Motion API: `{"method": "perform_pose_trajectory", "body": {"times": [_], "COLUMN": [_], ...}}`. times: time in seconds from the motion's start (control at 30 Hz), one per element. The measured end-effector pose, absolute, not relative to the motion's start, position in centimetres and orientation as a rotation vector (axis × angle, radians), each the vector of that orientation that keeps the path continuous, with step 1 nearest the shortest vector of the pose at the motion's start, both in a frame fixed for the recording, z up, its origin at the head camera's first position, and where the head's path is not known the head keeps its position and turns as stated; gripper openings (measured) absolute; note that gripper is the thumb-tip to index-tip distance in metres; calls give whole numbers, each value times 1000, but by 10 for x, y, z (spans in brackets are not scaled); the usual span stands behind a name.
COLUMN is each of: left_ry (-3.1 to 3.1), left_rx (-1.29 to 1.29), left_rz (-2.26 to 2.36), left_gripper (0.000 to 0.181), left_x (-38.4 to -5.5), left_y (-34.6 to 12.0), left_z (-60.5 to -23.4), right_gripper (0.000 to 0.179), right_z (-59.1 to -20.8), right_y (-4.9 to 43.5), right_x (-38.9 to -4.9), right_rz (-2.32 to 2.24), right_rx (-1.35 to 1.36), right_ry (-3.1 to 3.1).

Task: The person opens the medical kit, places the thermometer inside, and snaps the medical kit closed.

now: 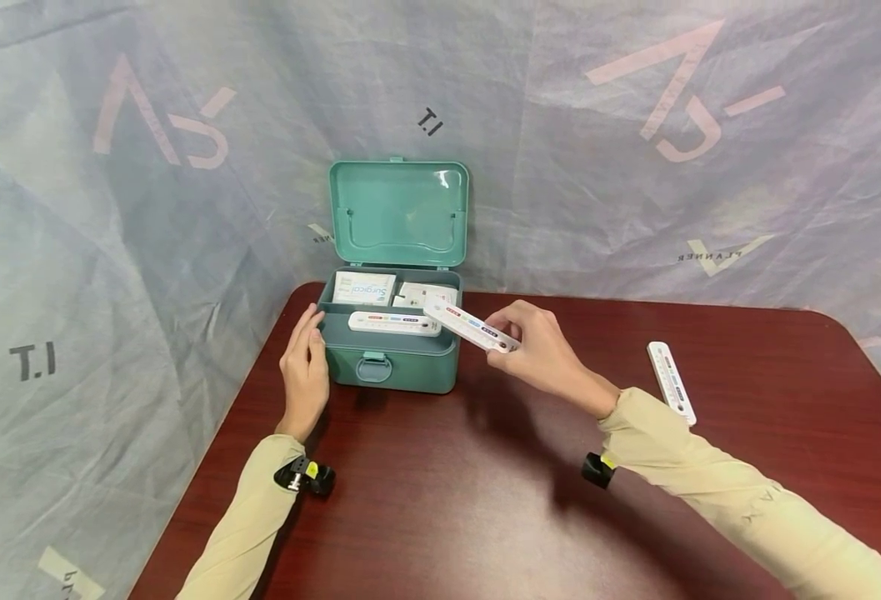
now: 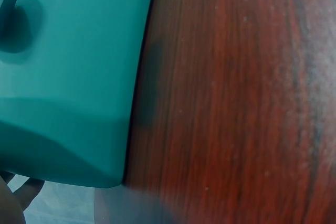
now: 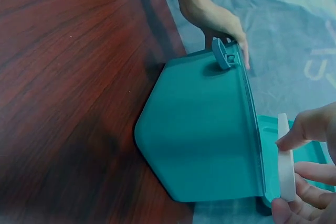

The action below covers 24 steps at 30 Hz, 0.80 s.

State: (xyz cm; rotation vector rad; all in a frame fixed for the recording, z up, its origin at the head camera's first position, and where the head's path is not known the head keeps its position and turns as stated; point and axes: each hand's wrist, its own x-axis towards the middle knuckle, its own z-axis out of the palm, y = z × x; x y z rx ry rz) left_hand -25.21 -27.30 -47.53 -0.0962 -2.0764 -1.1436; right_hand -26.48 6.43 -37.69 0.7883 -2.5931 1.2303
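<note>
A teal storage box (image 1: 425, 371) stands on the table with its lid (image 1: 401, 208) raised. My left hand (image 1: 307, 367) rests against the box's left side, fingers fairly straight. In my right hand (image 1: 538, 346) a white thermometer (image 1: 470, 325) with coloured marks is pinched by one end, its far end over the box's right edge. The right wrist view shows this thermometer (image 3: 285, 161) edge-on between thumb and fingers. Another thermometer (image 1: 395, 323) lies across the front part of the box. Behind it sit a packet marked "Surgical" (image 1: 363, 288) and white packets (image 1: 427, 293).
A third thermometer (image 1: 671, 383) lies on the red-brown table (image 1: 440, 500) to the right, beside my right forearm. The box's handle latch (image 1: 374, 367) is on its front. A grey printed cloth (image 1: 560, 167) hangs behind and to the left of the table.
</note>
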Motion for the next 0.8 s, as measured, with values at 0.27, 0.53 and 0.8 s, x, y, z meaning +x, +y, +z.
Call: {"method": "perform_pose_trajectory", "body": {"times": [0.27,0.53,0.8], "left_ry": [-2096,-2091,-2090], "left_rx": [-107,-100,-93], "left_rz": [-1151,-1142,-1134], "left_gripper": [34,33,34], "left_x": [-253,-251,-251], "left_y": [-271,-271,-273], "left_z": [-476,-474,-473], "right_gripper": [30,30,31], "right_z": [-375,-371,-367], "right_y": [56,47,36], "right_x": [-269,-273,-279], "right_rz": [1221,1170,1113], "right_rx": [811,870,897], "right_ry": [-2620,-2629,-2670]}}
